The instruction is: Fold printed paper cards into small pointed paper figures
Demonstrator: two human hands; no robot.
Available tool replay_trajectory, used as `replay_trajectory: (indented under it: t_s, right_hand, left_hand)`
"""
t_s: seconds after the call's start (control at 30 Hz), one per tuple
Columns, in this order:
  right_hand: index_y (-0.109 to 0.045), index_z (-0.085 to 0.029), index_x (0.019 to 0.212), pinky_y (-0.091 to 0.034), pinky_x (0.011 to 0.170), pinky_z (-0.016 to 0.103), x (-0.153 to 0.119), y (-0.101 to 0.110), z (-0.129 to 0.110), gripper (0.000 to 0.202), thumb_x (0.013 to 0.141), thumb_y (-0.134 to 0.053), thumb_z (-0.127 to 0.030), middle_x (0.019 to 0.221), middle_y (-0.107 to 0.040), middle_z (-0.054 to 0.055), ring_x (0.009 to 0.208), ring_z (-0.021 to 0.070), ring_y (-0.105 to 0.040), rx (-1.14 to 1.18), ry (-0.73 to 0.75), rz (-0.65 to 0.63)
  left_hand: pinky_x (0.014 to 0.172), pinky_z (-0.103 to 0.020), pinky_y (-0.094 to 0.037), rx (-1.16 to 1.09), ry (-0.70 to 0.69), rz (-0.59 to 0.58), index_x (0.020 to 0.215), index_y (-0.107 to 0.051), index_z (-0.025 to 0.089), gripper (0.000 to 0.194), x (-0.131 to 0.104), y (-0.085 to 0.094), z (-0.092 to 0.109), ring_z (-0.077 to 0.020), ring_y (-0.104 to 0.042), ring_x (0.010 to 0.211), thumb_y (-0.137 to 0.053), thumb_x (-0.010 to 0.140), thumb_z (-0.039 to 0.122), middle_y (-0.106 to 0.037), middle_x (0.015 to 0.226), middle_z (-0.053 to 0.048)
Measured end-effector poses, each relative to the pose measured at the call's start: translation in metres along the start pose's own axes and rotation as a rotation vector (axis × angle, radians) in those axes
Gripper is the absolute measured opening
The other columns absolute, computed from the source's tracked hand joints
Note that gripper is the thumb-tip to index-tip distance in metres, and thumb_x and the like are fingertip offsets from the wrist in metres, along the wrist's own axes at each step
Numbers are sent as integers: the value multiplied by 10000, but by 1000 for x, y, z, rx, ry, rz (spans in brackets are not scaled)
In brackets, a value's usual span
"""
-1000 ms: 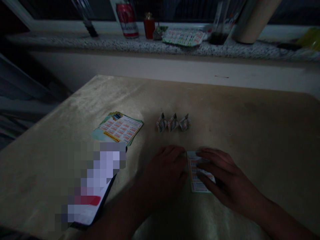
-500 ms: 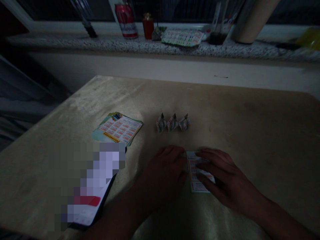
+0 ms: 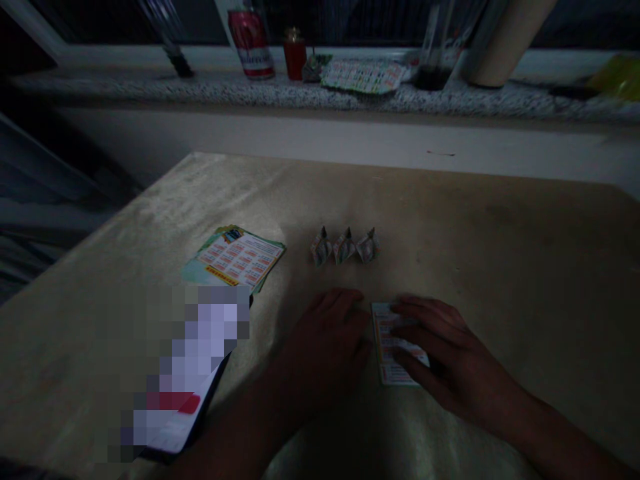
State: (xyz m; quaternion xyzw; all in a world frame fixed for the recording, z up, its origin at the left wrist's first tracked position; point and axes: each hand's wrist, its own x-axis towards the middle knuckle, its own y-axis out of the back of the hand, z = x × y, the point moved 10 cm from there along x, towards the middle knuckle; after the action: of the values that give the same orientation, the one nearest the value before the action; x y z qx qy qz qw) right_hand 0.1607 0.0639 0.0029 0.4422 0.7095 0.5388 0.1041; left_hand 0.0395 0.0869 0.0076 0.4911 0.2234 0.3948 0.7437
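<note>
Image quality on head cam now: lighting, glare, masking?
Head view: dim overall, left hand darker than right hand; head view: pale sheen on the table's far left; head view: coarse pixel blocks cover much of the phone's screen.

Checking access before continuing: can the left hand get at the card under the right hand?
Likely yes: the left hand sits beside the card's uncovered left edge, with nothing visible between. The right hand covers much of the other side.
</note>
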Motion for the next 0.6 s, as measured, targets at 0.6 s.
replay_trajectory:
  t_s: [0.6]
  right_hand:
    - [-653,-224,1204,-470,1053,512,-1,1,0,248,959,-664,-259,1358,-630,104,1323,301,-523,-15,11,-2]
  left_hand:
    - [1112,-491,-401,-5,-5,-17,1223,-651,207,344,-1,-4,3,-306,-493,1304,-715,902,314,-557,1371,-123]
